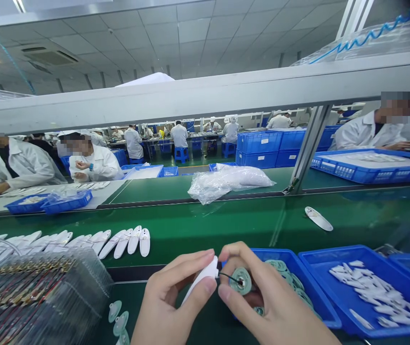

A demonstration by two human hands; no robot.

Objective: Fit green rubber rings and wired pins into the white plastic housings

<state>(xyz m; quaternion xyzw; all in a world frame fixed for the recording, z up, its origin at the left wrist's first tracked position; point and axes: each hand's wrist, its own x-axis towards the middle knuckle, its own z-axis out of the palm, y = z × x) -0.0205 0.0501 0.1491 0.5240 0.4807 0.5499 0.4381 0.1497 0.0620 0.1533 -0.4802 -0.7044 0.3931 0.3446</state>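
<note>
While our left hand [167,299] pinches a curved white plastic shell [202,276], our right hand [262,297] pinches a round green disc [241,281] wired to it by a thin black wire [228,276], beside a blue plastic tray [320,306].

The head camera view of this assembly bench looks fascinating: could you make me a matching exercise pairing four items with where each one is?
Items:
1. Slim white plastic shell
2. Round green disc with black wire
3. Row of white plastic shells
4. Loose flat white pieces

Places:
A. Blue plastic tray
B. Left hand
C. Green conveyor belt
D. Right hand

Right pairs: 1-B, 2-D, 3-C, 4-A.
</note>
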